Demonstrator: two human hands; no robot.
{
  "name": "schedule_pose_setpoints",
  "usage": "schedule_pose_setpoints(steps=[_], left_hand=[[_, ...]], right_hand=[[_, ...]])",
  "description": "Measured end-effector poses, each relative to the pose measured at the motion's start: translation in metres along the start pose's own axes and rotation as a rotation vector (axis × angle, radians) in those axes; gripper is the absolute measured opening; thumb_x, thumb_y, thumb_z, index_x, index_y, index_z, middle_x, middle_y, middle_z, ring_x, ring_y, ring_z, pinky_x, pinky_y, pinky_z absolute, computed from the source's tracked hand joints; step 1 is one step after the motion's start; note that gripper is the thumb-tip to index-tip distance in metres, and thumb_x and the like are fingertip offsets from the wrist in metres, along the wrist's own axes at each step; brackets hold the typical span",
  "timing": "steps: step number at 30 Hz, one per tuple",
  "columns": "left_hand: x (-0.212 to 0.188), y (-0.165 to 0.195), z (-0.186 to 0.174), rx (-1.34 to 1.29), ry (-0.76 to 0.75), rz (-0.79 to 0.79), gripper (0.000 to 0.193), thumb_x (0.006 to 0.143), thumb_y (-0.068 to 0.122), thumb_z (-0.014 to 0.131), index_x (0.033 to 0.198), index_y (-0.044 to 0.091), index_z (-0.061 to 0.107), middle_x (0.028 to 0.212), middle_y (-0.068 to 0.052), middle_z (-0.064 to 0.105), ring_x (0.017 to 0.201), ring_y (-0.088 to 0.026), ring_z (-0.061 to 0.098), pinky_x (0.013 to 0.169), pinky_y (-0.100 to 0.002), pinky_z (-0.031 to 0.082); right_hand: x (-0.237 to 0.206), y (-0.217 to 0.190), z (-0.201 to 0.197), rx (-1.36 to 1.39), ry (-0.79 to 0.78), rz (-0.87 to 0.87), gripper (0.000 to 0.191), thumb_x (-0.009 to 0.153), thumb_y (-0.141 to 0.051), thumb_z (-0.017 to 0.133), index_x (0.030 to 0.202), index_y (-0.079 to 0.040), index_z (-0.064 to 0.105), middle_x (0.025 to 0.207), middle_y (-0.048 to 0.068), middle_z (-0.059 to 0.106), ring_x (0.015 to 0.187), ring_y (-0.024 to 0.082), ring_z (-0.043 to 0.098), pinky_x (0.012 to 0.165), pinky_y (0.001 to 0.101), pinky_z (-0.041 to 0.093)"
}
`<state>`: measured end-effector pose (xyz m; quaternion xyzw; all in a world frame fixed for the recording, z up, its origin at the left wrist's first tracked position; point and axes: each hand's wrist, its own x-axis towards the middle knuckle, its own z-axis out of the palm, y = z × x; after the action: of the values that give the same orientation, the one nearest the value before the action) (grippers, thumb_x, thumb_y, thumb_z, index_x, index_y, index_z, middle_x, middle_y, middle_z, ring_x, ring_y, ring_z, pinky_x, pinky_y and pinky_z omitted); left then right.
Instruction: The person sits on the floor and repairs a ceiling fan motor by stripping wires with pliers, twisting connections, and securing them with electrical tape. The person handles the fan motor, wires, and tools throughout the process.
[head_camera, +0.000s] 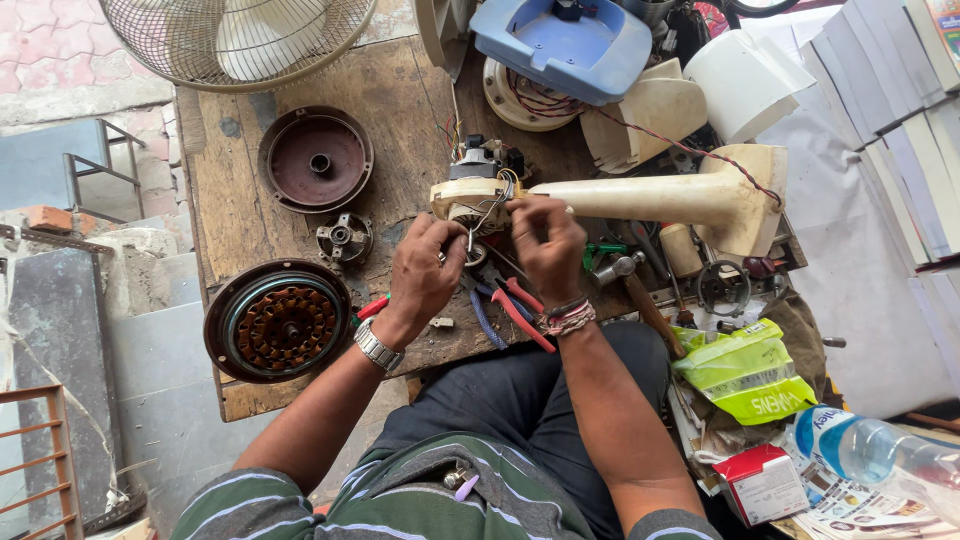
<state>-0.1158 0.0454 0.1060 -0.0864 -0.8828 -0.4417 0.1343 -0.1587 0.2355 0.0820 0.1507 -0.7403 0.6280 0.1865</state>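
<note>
A cream fan body with its motor lies on the wooden workbench, its long cream neck reaching right. Thin wires hang from the motor. My left hand, with a metal watch on the wrist, pinches the wires and a small metal part just below the motor. My right hand, with thread bands on the wrist, grips the wires right at the motor's lower edge. Red-handled pliers and a blue-handled tool lie under my hands.
A copper-wound stator in a round housing sits at the bench's left front, a brown round cover and small bearing piece behind it. A fan grille, blue housing, hammer, yellow-green bag, bottle.
</note>
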Motion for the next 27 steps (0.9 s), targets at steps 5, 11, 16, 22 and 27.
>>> schedule_pose_setpoints(steps=[5, 11, 16, 22, 27], left_hand=[[0.009, 0.004, -0.009, 0.029, -0.006, 0.068, 0.014, 0.097, 0.014, 0.069, 0.099, 0.001, 0.071, 0.091, -0.008, 0.062, 0.074, -0.018, 0.062, 0.065, -0.033, 0.052], [0.021, 0.007, -0.011, -0.09, -0.03, 0.0, 0.022, 0.097, 0.023, 0.071, 0.101, 0.001, 0.072, 0.091, -0.008, 0.063, 0.075, -0.017, 0.061, 0.061, -0.033, 0.053], [0.036, 0.007, -0.013, -0.16, -0.005, -0.026, 0.052, 0.09, 0.027, 0.077, 0.129, -0.003, 0.061, 0.113, -0.014, 0.058, 0.083, -0.015, 0.062, 0.067, -0.03, 0.058], [0.052, -0.001, -0.01, -0.076, -0.146, -0.03, 0.018, 0.093, 0.023, 0.075, 0.103, 0.008, 0.079, 0.103, -0.008, 0.07, 0.083, -0.016, 0.063, 0.069, -0.03, 0.057], [0.082, 0.002, -0.009, -0.044, -0.273, -0.141, 0.015, 0.099, 0.022, 0.068, 0.099, 0.009, 0.076, 0.088, -0.002, 0.075, 0.075, -0.013, 0.066, 0.066, -0.028, 0.052]], right_hand=[[-0.003, -0.021, 0.011, -0.52, -0.116, -0.405, 0.026, 0.092, -0.013, 0.076, 0.117, -0.009, 0.072, 0.121, 0.006, 0.071, 0.111, 0.024, 0.066, 0.097, 0.0389, 0.055], [-0.002, -0.03, 0.009, -0.575, -0.07, -0.419, 0.016, 0.09, -0.011, 0.077, 0.106, -0.01, 0.076, 0.104, 0.003, 0.068, 0.099, 0.025, 0.063, 0.088, 0.0396, 0.053], [-0.004, -0.025, 0.002, -0.484, -0.061, -0.312, 0.018, 0.093, -0.008, 0.078, 0.111, -0.009, 0.077, 0.098, 0.004, 0.067, 0.093, 0.021, 0.063, 0.08, 0.0379, 0.052], [-0.002, -0.027, 0.001, -0.492, -0.053, -0.388, 0.02, 0.09, -0.008, 0.079, 0.109, -0.01, 0.076, 0.097, 0.003, 0.066, 0.092, 0.024, 0.063, 0.082, 0.0399, 0.052], [-0.007, -0.021, 0.004, -0.558, -0.09, -0.407, 0.02, 0.09, -0.009, 0.079, 0.11, -0.011, 0.075, 0.104, 0.004, 0.068, 0.096, 0.023, 0.065, 0.083, 0.0399, 0.053]])
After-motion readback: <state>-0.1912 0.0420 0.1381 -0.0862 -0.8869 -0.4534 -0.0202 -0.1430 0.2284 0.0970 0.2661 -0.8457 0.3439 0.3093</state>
